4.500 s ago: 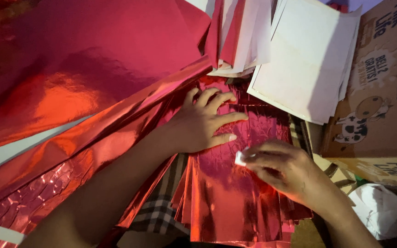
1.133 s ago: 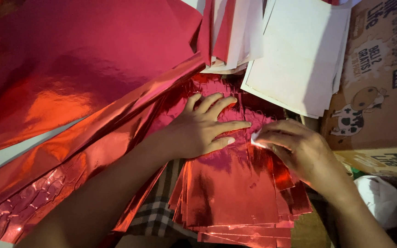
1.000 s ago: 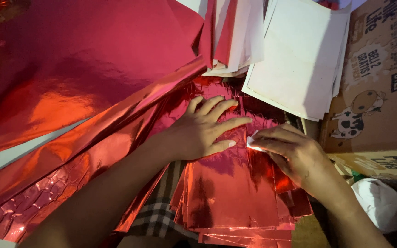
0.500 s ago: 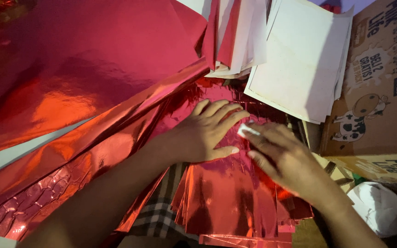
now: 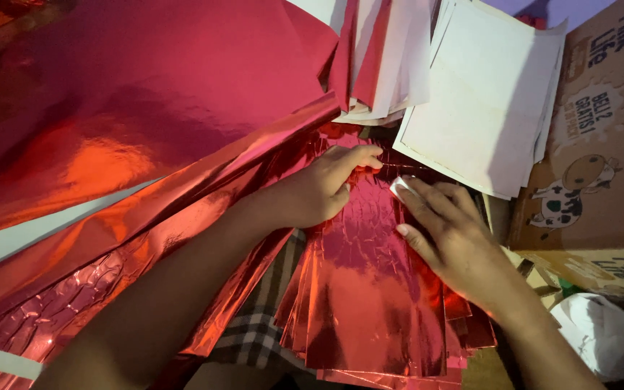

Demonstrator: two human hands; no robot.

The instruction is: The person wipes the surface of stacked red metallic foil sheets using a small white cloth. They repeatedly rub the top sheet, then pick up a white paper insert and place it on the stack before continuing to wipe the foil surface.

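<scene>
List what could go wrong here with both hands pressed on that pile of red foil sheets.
1. The stack of red foil sheets is already fanned out at its lower edge; pressure from the left hand and right hand could skew it further.
2. The top sheet looks wrinkled, so more rubbing may crease it.
3. The large foil sheets drape over the left forearm and could slide onto the stack.
</scene>
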